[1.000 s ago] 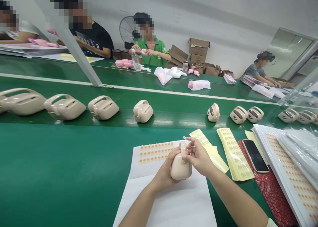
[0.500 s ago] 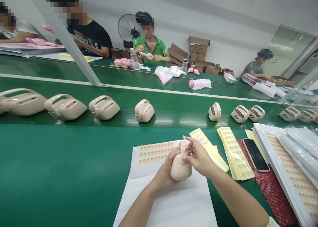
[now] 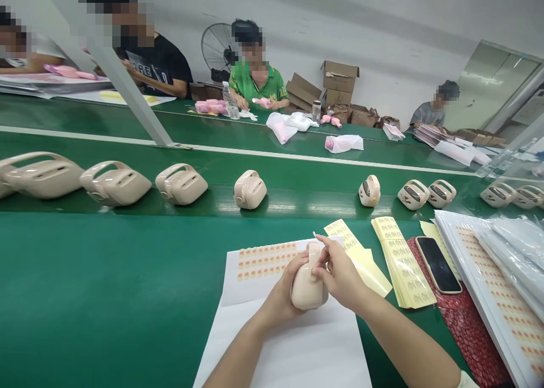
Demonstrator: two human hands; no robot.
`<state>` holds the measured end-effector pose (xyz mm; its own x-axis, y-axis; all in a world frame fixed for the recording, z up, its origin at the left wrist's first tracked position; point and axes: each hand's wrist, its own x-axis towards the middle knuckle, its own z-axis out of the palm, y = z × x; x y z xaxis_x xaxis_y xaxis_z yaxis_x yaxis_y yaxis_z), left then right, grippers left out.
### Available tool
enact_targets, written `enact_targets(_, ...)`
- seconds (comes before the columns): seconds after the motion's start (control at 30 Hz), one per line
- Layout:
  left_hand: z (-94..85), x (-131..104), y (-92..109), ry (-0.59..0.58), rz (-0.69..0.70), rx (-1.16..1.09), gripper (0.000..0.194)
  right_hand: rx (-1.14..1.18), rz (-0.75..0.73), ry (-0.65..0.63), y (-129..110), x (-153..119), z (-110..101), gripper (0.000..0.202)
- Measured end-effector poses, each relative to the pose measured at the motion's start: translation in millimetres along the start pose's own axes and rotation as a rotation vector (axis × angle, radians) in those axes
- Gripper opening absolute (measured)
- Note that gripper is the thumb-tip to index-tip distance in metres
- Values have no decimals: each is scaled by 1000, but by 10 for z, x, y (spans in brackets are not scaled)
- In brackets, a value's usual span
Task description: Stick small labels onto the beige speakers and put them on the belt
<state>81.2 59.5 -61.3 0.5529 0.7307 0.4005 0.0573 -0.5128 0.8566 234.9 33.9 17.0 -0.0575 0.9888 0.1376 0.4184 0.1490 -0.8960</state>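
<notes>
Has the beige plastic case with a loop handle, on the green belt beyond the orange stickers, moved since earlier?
Yes. The beige case has shifted slightly right along the green belt, farther from the foot of the grey post.

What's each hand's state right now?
Left hand: closed around the beige device.
Right hand: thumb against the device, small white piece at index fingertip.

Glossy beige handled device (image 3: 307, 286), tilted
</notes>
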Motion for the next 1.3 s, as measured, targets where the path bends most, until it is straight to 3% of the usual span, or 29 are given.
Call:
enact_targets(0.3,10,17,23,3,15,-9,81,-140,-119,-69,-37,-66,-50,63)
enact_targets(0.43,9,11,0,23,-4,-24,82,-165,-221,-24,-17,-93,-124,65)
enact_targets(0.53,4,3,-14,18,30,-13,84,-121,-153,-84,74,-34,-118,82)
enact_targets(0.67,18,13,-17,26,33,-40,85,114,10,-187,298,162,-27,96)
enact_targets(0.83,34,27,22,56,-21,-194,79,293,67,-110,507,408,-20,72)
enact_targets(0.97,5,-8,24,59,-162,-494,84,341,95,-292,618,463,-105,62)
enact_targets(1.03,16,-12,-11,41,-191,-685,94,316,153,-312,636,477,-147,57)
enact_targets(1.1,65,10,-73,120,-248,-791,94,256,184,-194,596,541,-204,52)
enact_targets(1.2,176,78,-191,363,-420,-759,67,93,155,122,454,796,-339,53)
enact_targets(1.23,209,100,-229,398,-465,-739,57,2,144,221,405,919,-391,54)
enact_targets(1.3,250,132,-289,362,-509,-700,45,-206,153,364,341,1192,-492,56)
